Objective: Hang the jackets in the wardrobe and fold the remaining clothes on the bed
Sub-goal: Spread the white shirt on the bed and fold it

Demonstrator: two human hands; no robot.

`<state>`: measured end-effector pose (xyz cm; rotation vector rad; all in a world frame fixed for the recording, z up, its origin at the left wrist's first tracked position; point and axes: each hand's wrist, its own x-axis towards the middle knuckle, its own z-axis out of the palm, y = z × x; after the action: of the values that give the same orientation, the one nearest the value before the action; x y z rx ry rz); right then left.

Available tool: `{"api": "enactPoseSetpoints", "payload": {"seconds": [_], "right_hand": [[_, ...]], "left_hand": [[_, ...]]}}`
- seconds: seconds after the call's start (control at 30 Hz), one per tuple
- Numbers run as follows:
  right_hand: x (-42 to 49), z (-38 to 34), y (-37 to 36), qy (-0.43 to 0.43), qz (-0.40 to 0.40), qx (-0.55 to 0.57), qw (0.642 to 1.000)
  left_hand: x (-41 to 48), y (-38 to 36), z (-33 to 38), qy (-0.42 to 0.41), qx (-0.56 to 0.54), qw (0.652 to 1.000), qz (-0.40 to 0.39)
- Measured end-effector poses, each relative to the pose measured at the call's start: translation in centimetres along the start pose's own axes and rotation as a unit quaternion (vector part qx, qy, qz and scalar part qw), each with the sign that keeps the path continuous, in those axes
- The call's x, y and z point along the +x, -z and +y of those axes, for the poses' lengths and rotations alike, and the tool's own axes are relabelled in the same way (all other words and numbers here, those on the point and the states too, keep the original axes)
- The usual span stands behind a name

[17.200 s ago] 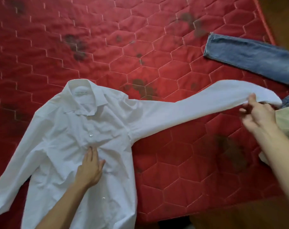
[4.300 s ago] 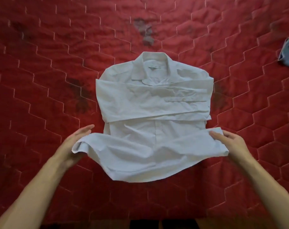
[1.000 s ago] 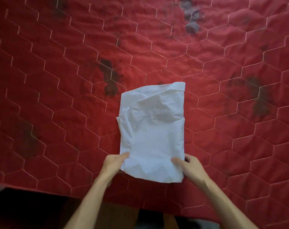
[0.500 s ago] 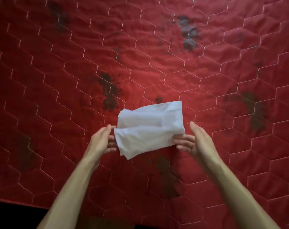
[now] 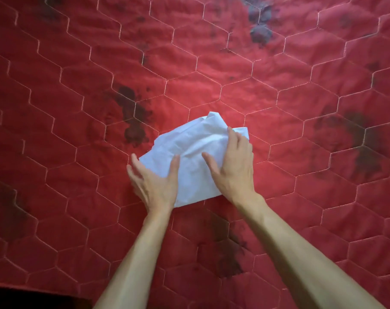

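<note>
The white shirt (image 5: 189,150) lies folded into a small bundle on the red quilted bed (image 5: 279,85), near the middle of the view. My left hand (image 5: 155,181) rests flat on its near left corner, fingers straight. My right hand (image 5: 233,166) presses down on its right side, fingers spread over the cloth, and covers part of the right edge. No jacket and no wardrobe are in view.
The red bed cover has a hexagon stitch pattern and several dark stains (image 5: 133,121). The bed's near edge (image 5: 33,288) runs along the lower left, with dark floor below it.
Half a second ago both hands held the folded shirt up by its sides. Now it lies on the bed, and both hands press flat on top.
</note>
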<state>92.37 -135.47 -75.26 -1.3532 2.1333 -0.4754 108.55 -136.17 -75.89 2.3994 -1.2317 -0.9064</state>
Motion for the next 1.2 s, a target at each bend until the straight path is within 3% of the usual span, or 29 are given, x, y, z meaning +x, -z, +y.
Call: {"api": "enactPoseSetpoints", "payload": {"seconds": [0.07, 0.13, 0.3, 0.4, 0.47, 0.53, 0.6, 0.67, 0.73, 0.83, 1.0, 1.1, 1.2], "right_hand": [[0.7, 0.4, 0.3, -0.034, 0.009, -0.055, 0.998], [1.1, 0.9, 0.9, -0.059, -0.013, -0.045, 0.997], [-1.7, 3.8, 3.3, -0.129, -0.060, 0.170, 0.975], [-3.5, 5.3, 3.3, -0.219, -0.086, 0.194, 0.952], [-3.5, 5.6, 2.6, -0.257, -0.068, 0.145, 0.953], [-2.9, 5.0, 2.2, -0.197, 0.033, 0.052, 0.978], [-2.6, 3.4, 1.8, -0.070, 0.127, 0.005, 0.989], [-2.7, 1.4, 1.2, 0.064, 0.110, 0.003, 0.992], [-3.0, 1.1, -0.9, 0.153, 0.014, -0.069, 0.986], [-2.2, 4.7, -3.3, 0.154, -0.063, -0.202, 0.965], [-1.7, 8.4, -2.3, 0.020, -0.027, -0.214, 0.976], [-3.5, 8.9, -1.4, -0.083, -0.046, -0.184, 0.978], [-4.7, 8.2, -0.1, -0.146, -0.060, -0.122, 0.980]], "left_hand": [[-0.2, 0.7, -0.4, 0.038, -0.034, 0.998, -0.024], [-0.8, 1.7, -0.8, -0.002, -0.036, 0.999, -0.022], [-0.7, 3.0, 0.7, -0.129, -0.095, 0.987, 0.001], [0.9, 1.2, 1.0, -0.154, -0.067, 0.985, -0.042], [1.9, -0.4, 0.8, -0.173, 0.007, 0.984, -0.036], [2.0, -1.6, 0.9, -0.276, 0.118, 0.953, 0.043], [1.1, -2.8, 1.5, -0.420, 0.164, 0.891, 0.063], [0.4, -4.5, 1.5, -0.517, 0.190, 0.834, 0.000], [0.9, -6.1, 0.6, -0.544, 0.262, 0.796, -0.045], [2.9, -7.0, -0.3, -0.519, 0.335, 0.784, -0.059], [3.3, -6.9, -0.5, -0.344, 0.343, 0.873, -0.036], [2.4, -5.8, -0.4, -0.186, 0.293, 0.938, -0.017], [0.7, -3.8, -0.6, -0.079, 0.250, 0.965, -0.010]]}}
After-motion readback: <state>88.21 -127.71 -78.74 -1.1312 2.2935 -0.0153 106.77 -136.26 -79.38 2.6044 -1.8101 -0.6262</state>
